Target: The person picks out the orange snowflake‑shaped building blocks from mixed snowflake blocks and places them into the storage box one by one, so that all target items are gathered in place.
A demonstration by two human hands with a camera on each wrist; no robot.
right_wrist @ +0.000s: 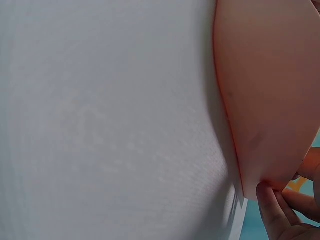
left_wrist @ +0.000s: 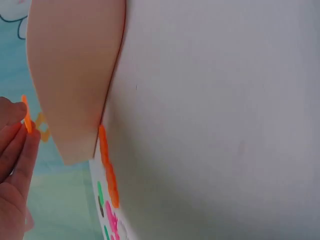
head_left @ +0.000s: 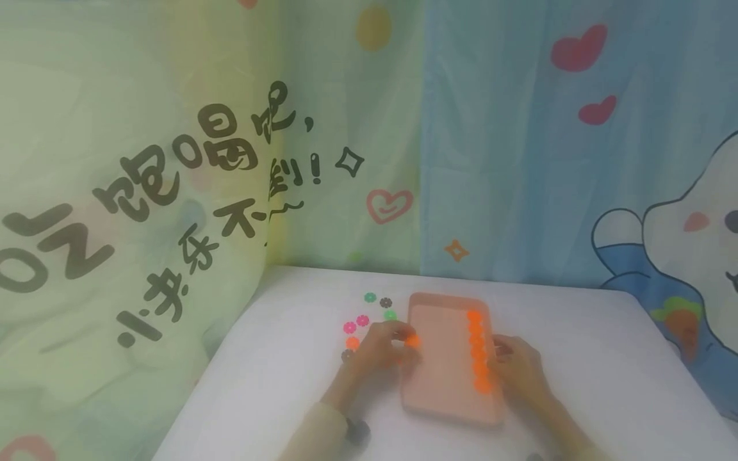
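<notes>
In the head view, a pink rectangular tray (head_left: pixel 444 365) lies on the table, with a column of several orange flower-shaped discs (head_left: pixel 480 352) along its inner right side. My left hand (head_left: pixel 385 346) is at the tray's left edge. Between its thumb and fingers it pinches one orange disc (left_wrist: pixel 27 114), held above the rim. My right hand (head_left: pixel 519 365) grips the tray's right wall, with fingertips (right_wrist: pixel 267 197) against the outer side. More orange discs (left_wrist: pixel 109 170) lie on the table by the tray's left side, partly hidden by my left hand in the head view.
Left of the tray lie loose flower-shaped discs: green (head_left: pixel 370 298), dark grey (head_left: pixel 385 302), light green (head_left: pixel 390 315), pink (head_left: pixel 362 320) and orange (head_left: pixel 352 344). The white table (head_left: pixel 599 371) stretches to both sides. Printed curtains (head_left: pixel 496 141) hang behind and to the left.
</notes>
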